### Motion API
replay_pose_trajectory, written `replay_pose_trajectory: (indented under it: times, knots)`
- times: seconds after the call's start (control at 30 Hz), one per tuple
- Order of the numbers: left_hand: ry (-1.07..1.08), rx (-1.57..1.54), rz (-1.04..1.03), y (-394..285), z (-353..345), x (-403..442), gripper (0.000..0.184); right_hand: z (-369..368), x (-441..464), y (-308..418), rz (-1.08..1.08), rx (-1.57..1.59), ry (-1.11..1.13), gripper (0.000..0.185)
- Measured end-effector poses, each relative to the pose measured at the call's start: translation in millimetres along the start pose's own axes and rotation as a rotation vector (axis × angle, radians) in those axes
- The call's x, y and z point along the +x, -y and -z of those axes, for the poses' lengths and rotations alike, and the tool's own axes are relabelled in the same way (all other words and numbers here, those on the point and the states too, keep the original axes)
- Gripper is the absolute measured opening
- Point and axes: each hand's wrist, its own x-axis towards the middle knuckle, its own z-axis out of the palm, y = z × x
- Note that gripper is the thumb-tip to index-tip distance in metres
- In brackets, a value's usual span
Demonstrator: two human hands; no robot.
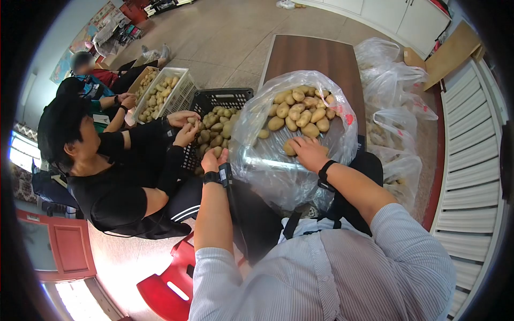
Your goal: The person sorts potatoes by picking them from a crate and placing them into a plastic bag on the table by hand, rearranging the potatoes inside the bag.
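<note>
Clock read from mid-view, twelve at the top. My left hand point(213, 163) at nine, fingers bent around a potato point(218, 152), just beside the near end of a black crate point(227, 94) heaped with more. My right hand point(310, 154) at three, palm down over the open clear plastic bag point(251, 115), fingers spread a little and touching a single tan potato point(289, 147); whether they close on it, I cannot tell. Potato heap point(300, 112) at one, inside the bag, beyond my right fingertips; one stray potato point(263, 134) sits apart, left of the heap. Bag lies partly on a brown tabletop point(308, 51), its near end draped toward my lap. Dark band on each wrist. At nine, a co-worker in black point(107, 176); that person's two hands point(184, 128), at ten, hold a potato over the black crate. Farther along ten, a white crate point(186, 88) of potatoes, others seated past it. Filled plastic bags point(396, 125) line the floor between two and three. Red chair point(168, 278) at seven.
</note>
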Motion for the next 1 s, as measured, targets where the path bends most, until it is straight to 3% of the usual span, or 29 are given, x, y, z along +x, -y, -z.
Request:
replay_pose_trajectory:
  times: [0.07, 0.13, 0.53, 0.57, 0.63, 0.73, 0.83, 0.93, 1.0]
  knots:
    - [-0.106, -0.388, 0.171, -8.7, -6.7, -8.7, 0.03, -5.5, 4.6, 3.6, 0.001, 0.037, 0.025, 0.04]
    - [-0.136, -0.51, 0.215, -12.4, -8.6, -14.7, 0.034, -8.7, 8.1, 9.5, 0.044, 0.032, 0.011, 0.034]
    - [-0.138, -0.522, 0.24, -9.6, -1.1, -4.8, 0.035, -3.3, 6.3, 38.1, 0.098, 0.046, 0.088, 0.029]
    - [-0.135, -0.37, 0.195, -8.4, -0.8, -5.4, 0.036, -5.7, 5.0, 37.6, 0.102, 0.044, 0.084, 0.029]
    - [-0.133, -0.22, 0.142, -5.7, 0.5, -3.9, 0.036, -9.1, 4.7, 37.2, 0.105, 0.102, 0.103, 0.039]
    - [-0.104, -0.48, 0.195, -2.9, 1.3, -1.3, 0.039, -11.4, 1.1, 35.1, 0.031, 0.185, 0.169, 0.048]
    - [-0.094, -0.454, 0.201, -5.7, 1.2, -3.6, 0.044, -14.3, -6.2, 31.8, -0.004, 0.316, 0.129, 0.055]
    - [-0.087, -0.428, 0.21, -8.1, -5.3, -3.7, 0.042, -14.3, -12.3, 30.1, -0.109, 0.48, 0.119, 0.054]
    - [0.049, -0.326, 0.172, -20.2, -12.4, -20.9, 0.033, -29.6, -11.2, 23.6, -0.112, 0.526, 0.054, 0.055]
